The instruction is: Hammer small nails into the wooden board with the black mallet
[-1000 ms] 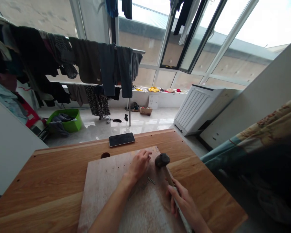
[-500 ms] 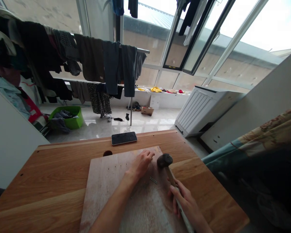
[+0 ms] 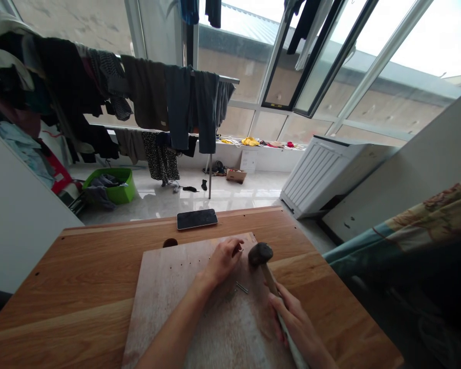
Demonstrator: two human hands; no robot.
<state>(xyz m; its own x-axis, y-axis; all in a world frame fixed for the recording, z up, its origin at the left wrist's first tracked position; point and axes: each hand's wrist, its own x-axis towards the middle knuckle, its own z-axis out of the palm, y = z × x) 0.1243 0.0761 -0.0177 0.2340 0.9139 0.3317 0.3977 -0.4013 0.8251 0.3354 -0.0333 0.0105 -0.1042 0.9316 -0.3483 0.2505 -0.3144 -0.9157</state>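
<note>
A pale wooden board (image 3: 169, 302) lies on a brown wooden table (image 3: 80, 266). My left hand (image 3: 223, 260) rests on the board's far right part, its fingertips pinched on a small nail (image 3: 238, 250). My right hand (image 3: 297, 328) grips the handle of a hammer (image 3: 267, 269), whose dark head hovers just right of the left fingertips. Loose nails (image 3: 241, 287) lie on the board between my two hands. Small dark nail marks dot the board's far side.
A black phone (image 3: 197, 219) lies at the table's far edge, with a round hole (image 3: 170, 243) in the tabletop near it. Beyond stand a clothes rack (image 3: 157, 102), a green laundry basket (image 3: 111, 189) and a white radiator cover (image 3: 322, 169). Patterned fabric (image 3: 426, 225) hangs at right.
The view has shifted slightly. My left fingertips have drawn together on the nail. The hammer head stays close beside them, barely moved.
</note>
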